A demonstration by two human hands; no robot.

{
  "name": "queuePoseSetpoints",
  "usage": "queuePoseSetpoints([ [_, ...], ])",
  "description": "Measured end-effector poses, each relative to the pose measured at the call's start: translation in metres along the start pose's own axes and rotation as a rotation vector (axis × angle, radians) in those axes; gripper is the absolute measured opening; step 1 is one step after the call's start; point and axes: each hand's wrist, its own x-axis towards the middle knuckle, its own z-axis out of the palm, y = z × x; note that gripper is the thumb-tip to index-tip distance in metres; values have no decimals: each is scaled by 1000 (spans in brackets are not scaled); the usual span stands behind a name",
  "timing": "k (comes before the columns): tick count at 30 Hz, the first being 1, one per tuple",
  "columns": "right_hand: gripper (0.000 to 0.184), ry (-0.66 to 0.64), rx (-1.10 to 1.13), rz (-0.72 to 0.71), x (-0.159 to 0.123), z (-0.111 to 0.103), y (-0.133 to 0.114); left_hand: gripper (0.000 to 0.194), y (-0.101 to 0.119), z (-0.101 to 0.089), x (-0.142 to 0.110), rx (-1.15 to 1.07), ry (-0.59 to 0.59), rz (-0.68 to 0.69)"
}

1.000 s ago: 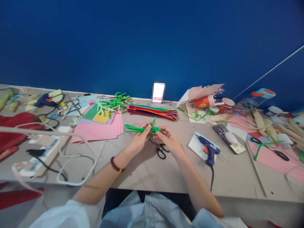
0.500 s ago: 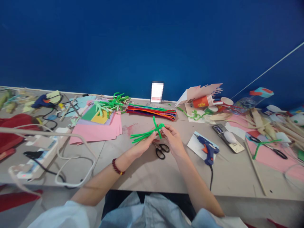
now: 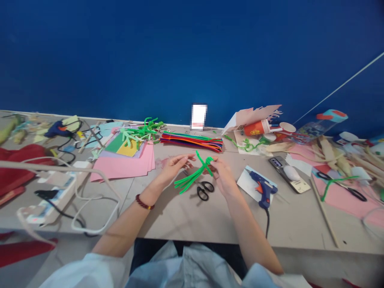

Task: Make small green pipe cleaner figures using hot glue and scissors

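A bundle of green pipe cleaners (image 3: 192,179) hangs above the table, its loose ends fanning out to the lower left. One pipe cleaner crosses the bundle near its bunched top. My right hand (image 3: 221,173) pinches that bunched top. To the left, my left hand (image 3: 177,166) is apart from the bundle, its fingers loosely spread with nothing seen in them. Below the bundle, scissors (image 3: 205,191) with black handles lie on the table, their blades partly hidden behind the green stems.
Multicoloured pipe cleaners (image 3: 192,142) lie in a stack at the back. Right of my hands, a blue glue gun (image 3: 264,188) rests on white card beside a phone (image 3: 289,176). Pink paper (image 3: 123,168) and a white power strip (image 3: 60,196) with cables are on the left.
My left hand has let go of the pipe cleaners and moved to the left. The right hand has shifted slightly right with the bundle, whose loose ends now point lower.
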Motion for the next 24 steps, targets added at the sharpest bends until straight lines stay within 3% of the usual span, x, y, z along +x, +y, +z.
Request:
queuePoseSetpoints([
  [5, 21, -85, -46, 107, -1, 3, 5, 31, -12, 9, -1, -279, 38, -85],
  [11, 23, -106, -101, 160, -1, 5, 7, 22, -13, 14, 0, -456, 136, -67],
  [16, 23, -109, -115, 154, -2, 6, 5, 24, -8, 13, 0, -371, 160, -27],
  [24, 26, -112, -100, 123, -2, 7, 6, 25, -3, 10, 1, -12, 261, 59],
])
